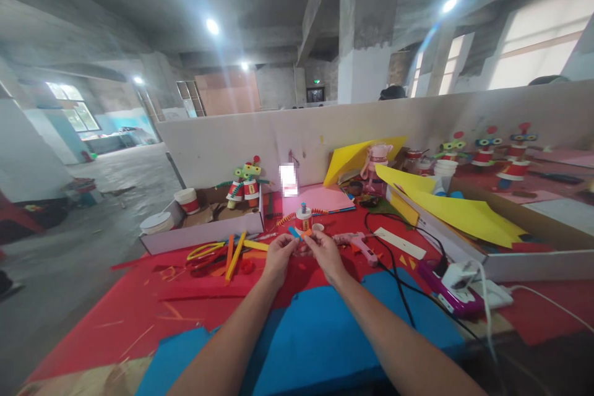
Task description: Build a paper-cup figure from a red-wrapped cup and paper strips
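My left hand (pixel 279 258) and my right hand (pixel 327 253) meet above the red table cover, fingers pinched close together. A small blue paper piece (pixel 293 232) shows at my left fingertips. By my right fingertips is a small orange paper piece (pixel 305 233); whether the two pieces are joined I cannot tell. Just behind them stands a white and red cup figure (pixel 303 218) with coiled arms spread to both sides. A pink glue gun (pixel 359 246) lies right of my right hand. Left of my left hand are yellow-handled scissors (pixel 204 251) and a yellow paper strip (pixel 236 257).
Blue sheets (pixel 320 328) cover the front of the table. Black cables (pixel 401 281) run to a purple power strip (pixel 445 291) at right. Boxes stand at left (pixel 232 229) and right (pixel 524 266), the right one with yellow sheets (pixel 464 213). A white partition (pixel 223 130) rises behind.
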Action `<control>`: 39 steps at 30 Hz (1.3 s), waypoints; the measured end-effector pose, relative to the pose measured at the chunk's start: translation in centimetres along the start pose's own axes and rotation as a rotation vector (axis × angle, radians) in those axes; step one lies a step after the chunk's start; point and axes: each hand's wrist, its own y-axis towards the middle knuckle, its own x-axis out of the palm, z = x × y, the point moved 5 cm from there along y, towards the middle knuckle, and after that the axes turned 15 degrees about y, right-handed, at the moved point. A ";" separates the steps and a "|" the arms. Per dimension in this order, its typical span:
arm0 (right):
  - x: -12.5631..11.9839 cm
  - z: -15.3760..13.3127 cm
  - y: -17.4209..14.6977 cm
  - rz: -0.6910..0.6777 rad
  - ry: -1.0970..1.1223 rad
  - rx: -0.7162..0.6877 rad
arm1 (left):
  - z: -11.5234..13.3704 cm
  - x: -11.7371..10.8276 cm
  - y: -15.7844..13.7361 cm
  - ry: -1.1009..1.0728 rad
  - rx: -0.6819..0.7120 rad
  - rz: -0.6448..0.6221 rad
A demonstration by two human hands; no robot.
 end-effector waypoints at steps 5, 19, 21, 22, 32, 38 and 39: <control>-0.3 -0.2 0.1 -0.002 -0.052 -0.038 | 0.7 0.2 -0.3 0.155 0.062 -0.029; -0.7 0.0 0.4 -0.018 -0.194 -0.086 | 1.6 -0.2 -0.3 0.226 0.120 0.024; -0.7 0.0 0.4 -0.019 -0.189 -0.078 | 1.6 -0.3 -0.3 0.232 0.122 0.030; -0.7 0.1 0.4 -0.019 -0.191 -0.074 | 1.7 -0.3 -0.3 0.234 0.124 0.034; -0.9 -0.2 0.5 -0.014 -0.263 -0.116 | 1.3 0.2 -0.4 0.181 0.076 -0.008; -0.8 -0.9 0.2 0.004 -0.296 -0.164 | 0.5 0.8 -0.5 0.151 0.044 -0.072; -0.7 -0.9 0.1 0.002 -0.309 -0.162 | 0.5 0.8 -0.4 0.148 0.047 -0.077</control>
